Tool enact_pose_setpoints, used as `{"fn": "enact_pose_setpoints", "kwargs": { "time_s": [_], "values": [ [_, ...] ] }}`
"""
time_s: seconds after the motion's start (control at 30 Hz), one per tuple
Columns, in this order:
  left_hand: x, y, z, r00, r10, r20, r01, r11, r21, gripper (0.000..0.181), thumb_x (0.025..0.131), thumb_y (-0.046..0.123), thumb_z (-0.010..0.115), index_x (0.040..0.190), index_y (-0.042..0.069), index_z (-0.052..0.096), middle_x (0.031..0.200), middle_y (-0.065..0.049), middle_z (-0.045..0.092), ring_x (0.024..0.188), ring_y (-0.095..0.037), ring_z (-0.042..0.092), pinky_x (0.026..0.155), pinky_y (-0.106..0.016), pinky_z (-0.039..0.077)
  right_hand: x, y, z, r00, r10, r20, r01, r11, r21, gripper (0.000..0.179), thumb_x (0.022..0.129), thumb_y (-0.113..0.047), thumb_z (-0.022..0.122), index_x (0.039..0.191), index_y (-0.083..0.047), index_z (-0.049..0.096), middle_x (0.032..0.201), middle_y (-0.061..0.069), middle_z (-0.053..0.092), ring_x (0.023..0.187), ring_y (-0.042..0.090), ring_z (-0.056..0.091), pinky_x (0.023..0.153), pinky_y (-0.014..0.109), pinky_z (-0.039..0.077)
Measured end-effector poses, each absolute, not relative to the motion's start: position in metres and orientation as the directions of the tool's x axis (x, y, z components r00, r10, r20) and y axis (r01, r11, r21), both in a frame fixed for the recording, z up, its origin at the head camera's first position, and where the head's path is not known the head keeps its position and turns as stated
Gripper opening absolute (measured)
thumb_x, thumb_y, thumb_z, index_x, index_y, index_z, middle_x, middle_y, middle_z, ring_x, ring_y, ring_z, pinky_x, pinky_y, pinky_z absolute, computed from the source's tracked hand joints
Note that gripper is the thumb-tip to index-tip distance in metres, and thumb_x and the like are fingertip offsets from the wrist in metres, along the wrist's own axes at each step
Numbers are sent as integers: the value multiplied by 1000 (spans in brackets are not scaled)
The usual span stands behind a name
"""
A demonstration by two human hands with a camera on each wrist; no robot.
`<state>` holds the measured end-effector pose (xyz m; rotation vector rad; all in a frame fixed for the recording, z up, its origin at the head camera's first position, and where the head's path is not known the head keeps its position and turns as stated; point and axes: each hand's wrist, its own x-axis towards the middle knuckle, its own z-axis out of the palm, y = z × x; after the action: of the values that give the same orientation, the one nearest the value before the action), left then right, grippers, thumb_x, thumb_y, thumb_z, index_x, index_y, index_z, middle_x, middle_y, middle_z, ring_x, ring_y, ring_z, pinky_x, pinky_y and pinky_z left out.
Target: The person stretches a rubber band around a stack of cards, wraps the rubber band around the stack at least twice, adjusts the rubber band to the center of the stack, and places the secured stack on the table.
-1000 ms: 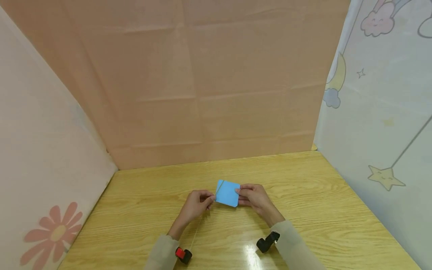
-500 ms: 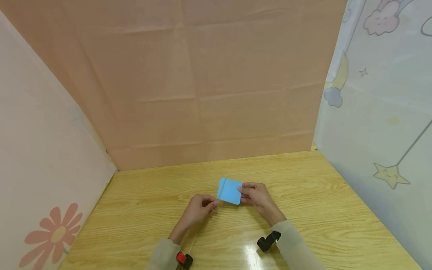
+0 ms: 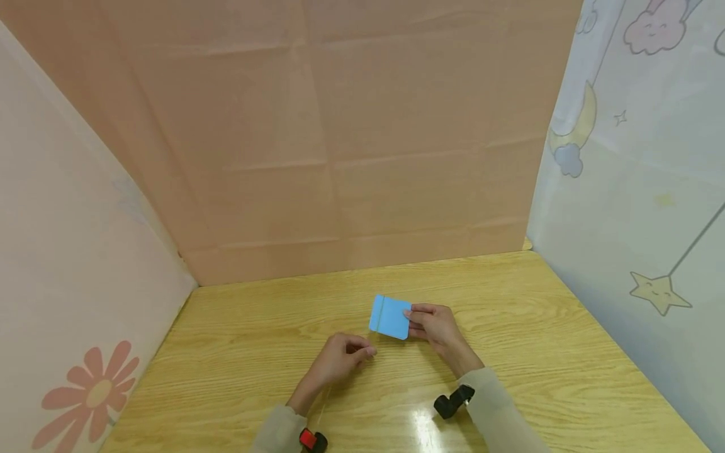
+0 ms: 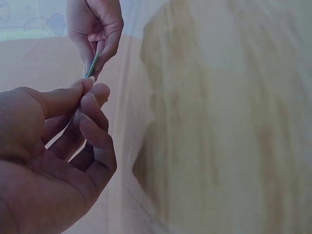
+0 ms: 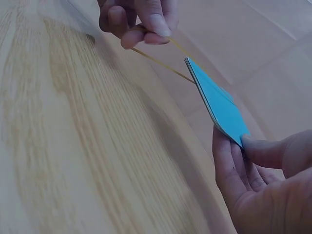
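Note:
A thin stack of blue square cards with rounded corners (image 3: pixel 393 319) is held above the table, its right edge pinched between thumb and fingers of my right hand (image 3: pixel 437 330). Around the left part of the stack runs a yellowish rubber band (image 5: pixel 163 65), stretched off the edge toward the other hand. My left hand (image 3: pixel 338 360) pinches the far end of this band, slightly apart from the cards and lower left of them. In the left wrist view, only the stack's thin edge (image 4: pixel 91 67) shows between the two hands.
The wooden table (image 3: pixel 255 327) lies beneath both hands. An orange-tan cloth wall (image 3: pixel 340 157) closes the back, with pale printed walls left (image 3: pixel 73 251) and right (image 3: pixel 634 189). A black wrist camera (image 3: pixel 451 402) sits on the right sleeve.
The band's line across the cards has gone from a slant over the corner to nearly parallel with the left edge. My left hand has moved down and right; the cards have shifted slightly right and up.

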<state>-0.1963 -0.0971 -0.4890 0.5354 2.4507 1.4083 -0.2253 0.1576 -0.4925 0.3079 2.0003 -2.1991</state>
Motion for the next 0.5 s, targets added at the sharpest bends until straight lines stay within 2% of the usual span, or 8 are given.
{"fn": "enact_pose_setpoints", "kwargs": {
  "time_s": [0.23, 0.37, 0.5],
  "values": [
    [-192, -97, -489, -868, 489, -87, 178, 469, 865, 18, 105, 20, 67, 104, 7, 80, 86, -7, 76, 69, -13, 65, 60, -24, 52, -225, 160, -493, -967, 29, -254, 251, -84, -964, 44, 101, -8, 69, 140, 10, 59, 105, 9, 71, 83, 14, 71, 77, 30, 65],
    [-190, -97, -488, -835, 534, -133, 143, 444, 885, 15, 105, 11, 63, 106, 6, 78, 91, -9, 77, 71, -16, 67, 58, -24, 53, -225, 159, -492, -967, 25, -254, 252, -75, -965, 44, 101, -10, 71, 139, 9, 60, 109, 10, 70, 85, 15, 71, 79, 31, 65],
    [-189, -96, -485, -812, 562, -154, 126, 428, 895, 20, 108, 10, 58, 111, 6, 77, 96, -10, 79, 73, -16, 66, 59, -23, 52, -226, 159, -489, -965, 29, -259, 257, -71, -964, 41, 101, -9, 71, 137, 9, 62, 108, 9, 70, 85, 16, 71, 79, 31, 65]
  ]
}}
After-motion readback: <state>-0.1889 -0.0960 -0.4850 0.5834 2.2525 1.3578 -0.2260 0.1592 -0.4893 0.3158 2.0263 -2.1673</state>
